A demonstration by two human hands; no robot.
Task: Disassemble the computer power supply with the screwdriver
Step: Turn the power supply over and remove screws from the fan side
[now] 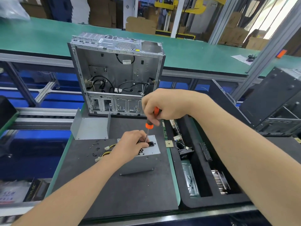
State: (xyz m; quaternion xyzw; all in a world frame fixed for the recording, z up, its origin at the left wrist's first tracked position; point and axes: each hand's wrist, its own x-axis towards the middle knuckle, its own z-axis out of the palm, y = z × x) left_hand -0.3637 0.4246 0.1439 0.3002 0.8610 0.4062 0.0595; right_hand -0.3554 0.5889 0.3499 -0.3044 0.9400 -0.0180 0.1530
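While right fingers point(147, 108) grip screwdriver point(149, 125), left fingers point(140, 136) hold power supply point(152, 151); grey mat point(130, 190), cartons point(140, 25) behind.

The power supply point(147, 160) is a grey metal box standing on the dark worktop point(114, 185). Its perforated face is turned up and carries a black socket point(151, 143). Yellow and black wires point(105, 151) with white plugs trail from its 9 o'clock side. The left grip point(130, 144) curls over the top face. The screwdriver point(149, 126), orange and black with a thin steel shaft, stands nearly upright in the right grip point(162, 105). Its tip is down at the socket's 10 o'clock, seemingly on a screw, though fingers hide the point.
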